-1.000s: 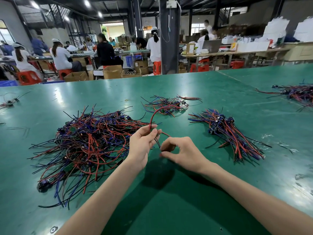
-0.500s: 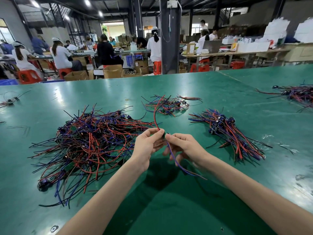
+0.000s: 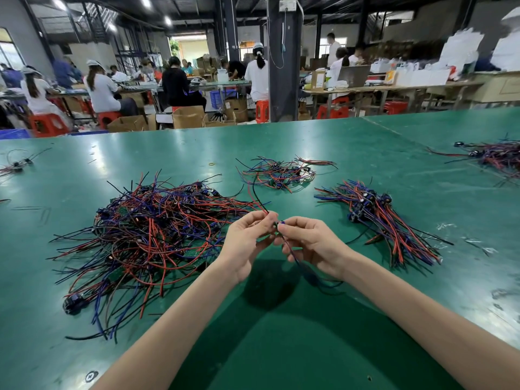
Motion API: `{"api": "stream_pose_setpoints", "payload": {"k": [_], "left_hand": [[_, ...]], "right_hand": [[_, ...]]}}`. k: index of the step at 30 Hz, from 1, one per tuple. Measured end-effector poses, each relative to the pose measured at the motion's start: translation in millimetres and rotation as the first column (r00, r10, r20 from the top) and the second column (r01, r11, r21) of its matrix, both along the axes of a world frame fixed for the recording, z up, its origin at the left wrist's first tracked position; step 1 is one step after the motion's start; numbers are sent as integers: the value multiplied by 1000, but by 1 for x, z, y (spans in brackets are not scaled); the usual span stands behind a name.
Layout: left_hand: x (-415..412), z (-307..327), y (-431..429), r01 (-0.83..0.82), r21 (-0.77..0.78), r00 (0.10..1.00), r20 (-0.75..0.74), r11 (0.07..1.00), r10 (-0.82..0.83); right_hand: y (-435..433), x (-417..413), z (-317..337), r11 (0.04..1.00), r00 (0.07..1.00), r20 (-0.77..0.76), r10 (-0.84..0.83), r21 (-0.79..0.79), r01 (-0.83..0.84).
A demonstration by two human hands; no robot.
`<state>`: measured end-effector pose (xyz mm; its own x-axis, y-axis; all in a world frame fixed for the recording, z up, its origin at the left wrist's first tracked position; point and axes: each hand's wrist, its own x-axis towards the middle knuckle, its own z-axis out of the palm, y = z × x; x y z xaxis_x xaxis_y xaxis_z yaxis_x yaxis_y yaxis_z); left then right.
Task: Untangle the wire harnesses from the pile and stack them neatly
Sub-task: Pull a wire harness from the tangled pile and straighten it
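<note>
A big tangled pile [image 3: 152, 235] of red, blue and black wire harnesses lies on the green table [image 3: 281, 333] at the left. A straighter stack of harnesses [image 3: 388, 220] lies at the right. Between them, above the table, my left hand [image 3: 247, 243] and my right hand [image 3: 312, 243] both pinch one wire harness [image 3: 277, 224] at its small connector. Its red and black wires [image 3: 254, 197] rise up and away from my left fingers. Its blue wire hangs down under my right hand.
A smaller loose bunch of harnesses [image 3: 278, 174] lies beyond my hands. More harnesses [image 3: 495, 156] lie at the far right, and a few wires [image 3: 17, 164] at the far left edge. Seated people work at benches beyond the table. A pillar [image 3: 281, 57] stands behind.
My hands have come together on one harness and lifted it a little. The red wire loop has straightened upward and a blue wire now hangs below my right hand.
</note>
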<state>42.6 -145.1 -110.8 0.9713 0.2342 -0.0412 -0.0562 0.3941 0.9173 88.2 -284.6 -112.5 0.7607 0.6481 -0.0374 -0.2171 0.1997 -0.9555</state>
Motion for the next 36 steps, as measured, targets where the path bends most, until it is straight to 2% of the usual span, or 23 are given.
{"api": "stream_pose_setpoints", "payload": {"k": [4, 6, 11, 16, 23, 27, 31, 36], "left_hand": [[0, 0, -2, -42, 32, 999, 7, 999, 42], [0, 0, -1, -40, 54, 999, 13, 998, 40], [-1, 0, 0, -34, 126, 999, 35, 991, 30], [-1, 2, 0, -45, 172, 997, 72, 984, 33], [-3, 8, 1, -71, 107, 995, 73, 992, 64], [-3, 11, 6, -94, 125, 995, 56, 988, 88], [-1, 17, 15, -159, 30, 985, 65, 987, 157], [-1, 17, 15, -176, -2, 982, 74, 984, 176]], "right_hand": [[1, 0, -4, 991, 970, 230, -84, -83, 106], [1, 0, -5, 988, 957, 274, -98, -91, 127], [2, -2, -5, 993, 977, 209, -44, -95, 65], [1, -2, -6, 992, 972, 232, -37, -110, 64], [1, 0, -1, 993, 986, 161, 35, -113, -17], [1, -1, 2, 992, 987, 138, 84, -101, -70], [1, -4, 3, 986, 981, 136, 138, -108, -124], [1, -7, 5, 988, 983, 131, 128, -99, -115]]}}
